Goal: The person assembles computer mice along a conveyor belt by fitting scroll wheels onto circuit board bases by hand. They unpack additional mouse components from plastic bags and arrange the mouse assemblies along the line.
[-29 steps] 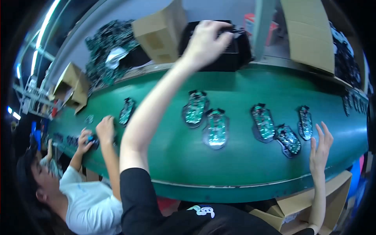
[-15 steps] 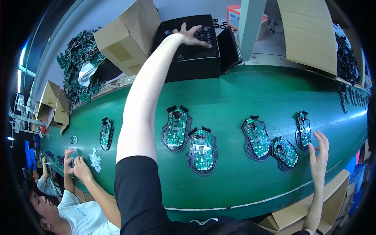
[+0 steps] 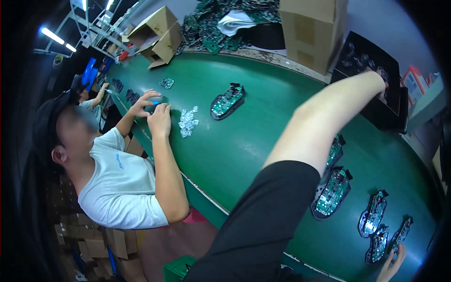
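My left arm stretches across the bench to a black box (image 3: 357, 44) holding small dark round parts. My left hand (image 3: 383, 88) is down inside it, its fingers hidden behind the wrist. At the lower right, my right hand (image 3: 393, 264) has its fingers apart, at the near end of a green circuit board in a black shell (image 3: 402, 231). Two similar board-and-shell units, one farther back (image 3: 374, 214) and one nearer (image 3: 378, 245), lie just left of it. Beside my left arm lies another unit (image 3: 334, 191), with one more (image 3: 335, 151) partly covered by the arm.
A co-worker (image 3: 122, 164) at the left handles a small blue piece near a pile of clear pieces (image 3: 188, 122). Another unit (image 3: 228, 101) lies mid-bench. Cardboard boxes (image 3: 305, 33) and heaped circuit boards (image 3: 206, 28) line the back of the green bench (image 3: 263, 141).
The view has swung left, bringing the co-worker further in. My left hand, spread over the black box before, has gone down into it. My right hand stays by the rightmost unit.
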Demonstrator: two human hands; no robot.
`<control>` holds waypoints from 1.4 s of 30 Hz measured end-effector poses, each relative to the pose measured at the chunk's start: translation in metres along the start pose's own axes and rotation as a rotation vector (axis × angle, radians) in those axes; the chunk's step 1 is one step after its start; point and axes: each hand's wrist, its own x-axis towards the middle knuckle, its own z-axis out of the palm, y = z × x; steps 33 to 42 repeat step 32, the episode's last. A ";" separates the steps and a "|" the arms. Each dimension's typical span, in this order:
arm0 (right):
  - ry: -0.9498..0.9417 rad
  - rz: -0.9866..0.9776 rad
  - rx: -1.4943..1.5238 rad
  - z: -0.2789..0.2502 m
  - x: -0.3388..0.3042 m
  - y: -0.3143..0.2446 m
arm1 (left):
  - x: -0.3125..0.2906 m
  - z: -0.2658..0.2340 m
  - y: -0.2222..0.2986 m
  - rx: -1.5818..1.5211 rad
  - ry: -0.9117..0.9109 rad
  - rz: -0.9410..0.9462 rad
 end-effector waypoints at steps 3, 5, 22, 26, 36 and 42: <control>-0.064 0.364 -0.314 -0.051 -0.047 0.025 | -0.026 0.111 0.244 0.012 -0.280 0.529; -0.040 0.351 -0.299 -0.053 -0.046 0.022 | -0.036 0.074 0.225 0.033 -0.343 0.499; -0.084 0.307 -0.165 -0.019 -0.046 0.074 | -0.132 -0.042 0.118 0.058 0.060 0.109; -0.040 0.436 -0.349 -0.032 -0.054 0.039 | -0.148 -0.057 0.131 0.157 0.264 0.118; -0.124 0.320 -0.136 -0.005 -0.006 0.006 | -0.198 -0.128 0.112 -0.531 0.565 0.399; -0.124 0.320 -0.136 -0.005 -0.006 0.006 | -0.198 -0.128 0.112 -0.531 0.565 0.399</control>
